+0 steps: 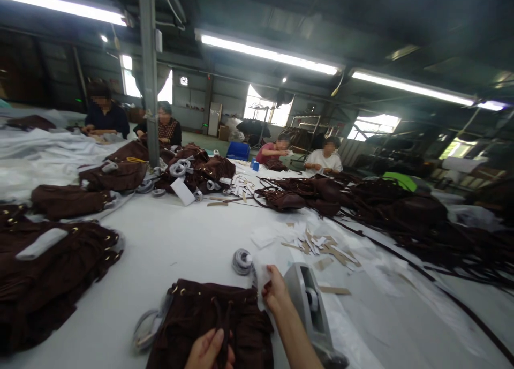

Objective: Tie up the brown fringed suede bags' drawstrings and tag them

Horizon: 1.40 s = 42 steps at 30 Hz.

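A dark brown drawstring bag with gold eyelets lies on the white table in front of me. My left hand is closed on the bag's drawstring ends at the bottom of the view. By the bag's upper right corner, my right hand pinches a thin white sheet. Right beside that hand stands a grey tape dispenser. A wrapped, coiled strap rests above the bag, and a second wrapped loop sits at its left side.
More brown bags lie at the left, and a heap of brown bags covers the far right. Paper and cardboard scraps are scattered beyond the dispenser. A metal post rises at the back left. Several people sit across the table.
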### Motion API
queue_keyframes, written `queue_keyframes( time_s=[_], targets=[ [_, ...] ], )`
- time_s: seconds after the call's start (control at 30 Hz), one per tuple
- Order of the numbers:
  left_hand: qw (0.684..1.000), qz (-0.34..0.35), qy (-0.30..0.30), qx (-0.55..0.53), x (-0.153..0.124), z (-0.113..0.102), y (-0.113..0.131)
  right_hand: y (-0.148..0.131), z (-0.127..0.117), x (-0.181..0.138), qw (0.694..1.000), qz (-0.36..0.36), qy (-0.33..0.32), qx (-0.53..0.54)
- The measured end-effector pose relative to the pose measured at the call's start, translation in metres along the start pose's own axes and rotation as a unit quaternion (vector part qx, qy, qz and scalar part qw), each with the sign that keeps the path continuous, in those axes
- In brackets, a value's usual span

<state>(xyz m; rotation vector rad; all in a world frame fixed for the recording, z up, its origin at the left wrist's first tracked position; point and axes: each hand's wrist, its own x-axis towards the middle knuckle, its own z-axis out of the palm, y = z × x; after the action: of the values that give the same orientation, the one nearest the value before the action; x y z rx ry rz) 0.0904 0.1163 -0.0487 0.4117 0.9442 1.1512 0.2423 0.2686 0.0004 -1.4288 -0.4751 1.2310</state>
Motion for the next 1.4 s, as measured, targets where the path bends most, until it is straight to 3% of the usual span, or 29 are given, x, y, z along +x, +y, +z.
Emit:
queue_keyframes(
  time_s=[0.23,0.37,0.47,0.57,0.67,0.87,0.97,1.1,1.27,1.4],
  targets=[
    [0.998,-0.038,-0.045,0.024,-0.031,0.007,0.027,-0.008,-0.059,-0.097,0.998,-0.017,-0.061,0.02],
    [0.993,-0.071,-0.054,0.074,-0.043,0.011,0.042,0.009,-0.091,-0.127,0.994,-0.025,-0.096,-0.04],
    [0.993,-0.084,-0.05,0.071,-0.049,0.017,0.055,0.029,-0.099,-0.139,0.987,-0.032,-0.134,-0.083],
    [0.993,-0.093,-0.04,0.057,-0.053,0.025,0.066,0.043,-0.087,-0.15,0.977,-0.056,-0.173,-0.108],
    [0.993,-0.092,-0.036,0.063,-0.055,0.029,0.07,0.053,-0.061,-0.163,0.981,-0.058,-0.166,-0.079],
    [0.985,-0.049,-0.003,0.168,-0.056,0.024,0.058,0.071,-0.019,-0.177,0.98,0.034,-0.128,0.146],
    [0.972,-0.025,0.011,0.235,-0.053,0.02,0.049,0.075,-0.012,-0.178,0.976,0.07,-0.126,0.166],
    [0.946,0.0,0.016,0.325,-0.046,0.016,0.04,0.075,-0.011,-0.178,0.977,0.081,-0.167,0.106],
    [0.929,0.041,0.008,0.368,-0.044,0.0,0.044,0.068,-0.009,-0.178,0.982,0.075,-0.13,0.11],
    [0.94,0.099,0.107,0.31,-0.045,-0.02,0.055,0.058,-0.008,-0.181,0.976,0.123,-0.132,0.125]
  ],
)
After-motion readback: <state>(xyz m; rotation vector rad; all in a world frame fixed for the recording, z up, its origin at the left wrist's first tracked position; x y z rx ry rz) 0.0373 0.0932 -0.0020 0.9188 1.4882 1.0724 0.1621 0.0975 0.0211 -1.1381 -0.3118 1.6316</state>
